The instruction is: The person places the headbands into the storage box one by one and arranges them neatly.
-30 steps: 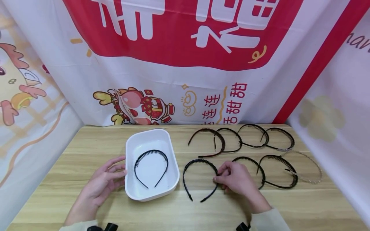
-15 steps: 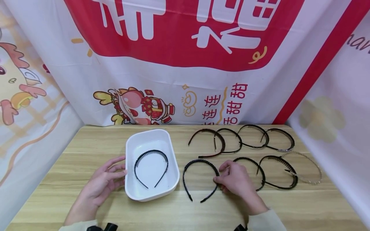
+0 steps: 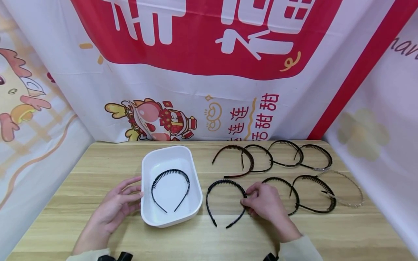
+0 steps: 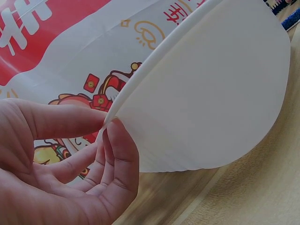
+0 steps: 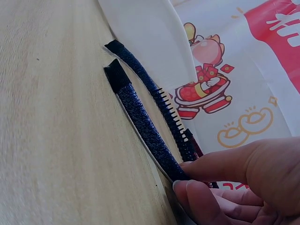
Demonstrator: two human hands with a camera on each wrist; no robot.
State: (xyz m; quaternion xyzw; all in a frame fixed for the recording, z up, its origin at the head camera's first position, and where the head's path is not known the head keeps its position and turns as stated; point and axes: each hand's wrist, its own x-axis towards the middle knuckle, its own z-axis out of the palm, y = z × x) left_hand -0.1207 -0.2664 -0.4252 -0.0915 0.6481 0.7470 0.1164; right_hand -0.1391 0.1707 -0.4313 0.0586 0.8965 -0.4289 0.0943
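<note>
My left hand (image 3: 118, 204) is at the left side of a white plastic box (image 3: 147, 156). Thumb and fingertips meet at the box's rim, pinching its edge in the left wrist view. Inside the box lies a thin black toothed headband (image 3: 171, 170). On the wooden table to the right of the box, a dark glittery headband (image 3: 227, 181) lies with its ends toward me. My right hand (image 3: 266, 203) pinches its right arm between thumb and index finger. In the right wrist view this headband (image 5: 140, 124) looks dark blue, with black ends and inner teeth.
Behind and right lie several more headbands: a dark red one (image 3: 251, 159), black ones (image 3: 289, 145), and a thin pale twisted one (image 3: 357, 188). One black headband (image 3: 296, 195) is partly hidden by my right hand. A printed cloth (image 3: 202, 108) hangs behind the table.
My right hand and forearm shift very slightly left, still holding the glittery headband's arm. The left hand, box and headbands stay in place.
</note>
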